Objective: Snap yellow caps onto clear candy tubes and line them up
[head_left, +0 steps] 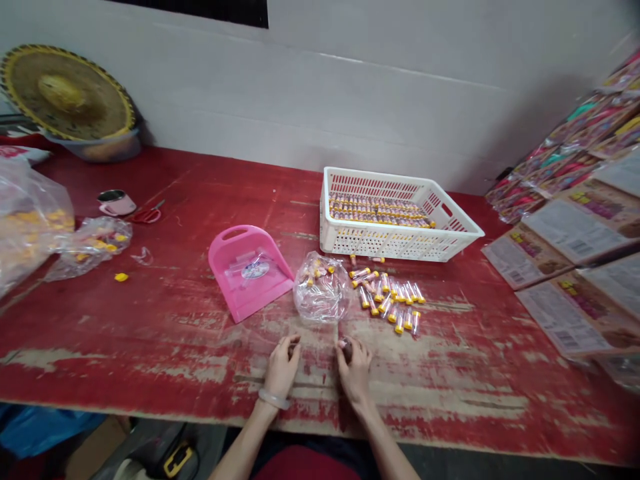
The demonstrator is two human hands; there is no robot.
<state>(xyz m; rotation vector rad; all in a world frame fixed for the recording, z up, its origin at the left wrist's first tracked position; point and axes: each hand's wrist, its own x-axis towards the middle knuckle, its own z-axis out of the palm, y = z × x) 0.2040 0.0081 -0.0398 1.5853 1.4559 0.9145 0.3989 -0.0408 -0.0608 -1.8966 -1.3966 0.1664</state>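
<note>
My left hand rests near the table's front edge with its fingers curled inward; what it holds, if anything, is hidden. Opposite it, my right hand is also curled, and a small pinkish bit shows at its fingertips, too small to name. Just beyond both hands lies a clear plastic bag with a few yellow-capped pieces in it. Right of the bag, several small clear tubes with yellow caps lie loose. A pink dustpan-like scoop with clear pieces on it touches the bag's left side.
A white slotted basket holds rows of yellow-capped tubes at the back. Stacked packaged boxes line the right. Leftward on the red table are a mug, scissors, a yellow cap and bags of yellow pieces.
</note>
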